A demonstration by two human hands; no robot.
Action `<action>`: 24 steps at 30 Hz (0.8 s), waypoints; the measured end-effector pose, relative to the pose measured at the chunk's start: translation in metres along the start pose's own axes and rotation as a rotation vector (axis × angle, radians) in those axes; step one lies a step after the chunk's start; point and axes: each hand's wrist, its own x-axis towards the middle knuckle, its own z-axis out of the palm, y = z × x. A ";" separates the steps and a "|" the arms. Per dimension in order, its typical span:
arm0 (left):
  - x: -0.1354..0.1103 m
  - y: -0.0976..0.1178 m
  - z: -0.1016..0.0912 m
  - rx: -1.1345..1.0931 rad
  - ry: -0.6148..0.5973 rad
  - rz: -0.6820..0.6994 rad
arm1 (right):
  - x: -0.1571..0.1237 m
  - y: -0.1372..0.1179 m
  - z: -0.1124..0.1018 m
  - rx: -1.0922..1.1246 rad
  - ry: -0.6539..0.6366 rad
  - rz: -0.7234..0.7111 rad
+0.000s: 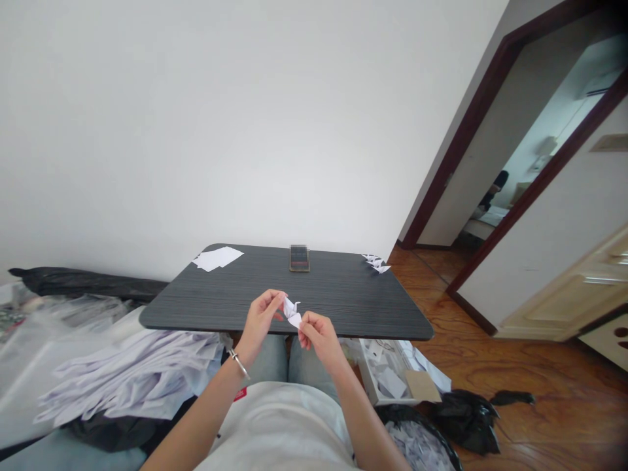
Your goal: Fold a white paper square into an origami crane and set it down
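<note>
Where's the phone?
In the head view, the phone sits at the dark table's far edge, between white paper sheets and small paper cranes.

Dark wood-grain table (343, 297), viewed from above. At its far left corner, loose white sheets (217, 259); midway along the far edge, a phone (299, 258); at the far right corner, small paper cranes (376, 263), clustered at the edge. Right of the table, wooden floor (540, 379), bearing a white box (387, 383) of paper scraps and, just beside it, a black bag (465, 422). Left of the table, a plastic-covered surface (29, 373), bearing a heap of white paper (137, 379) and a long black bag (83, 281).
</note>
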 end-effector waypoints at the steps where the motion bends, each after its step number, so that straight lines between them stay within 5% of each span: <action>1: 0.000 -0.001 0.000 0.000 -0.021 -0.004 | 0.000 0.000 0.000 -0.012 -0.017 -0.001; 24: -0.001 -0.004 0.001 -0.092 0.035 -0.032 | 0.007 0.016 -0.004 -0.069 0.130 -0.121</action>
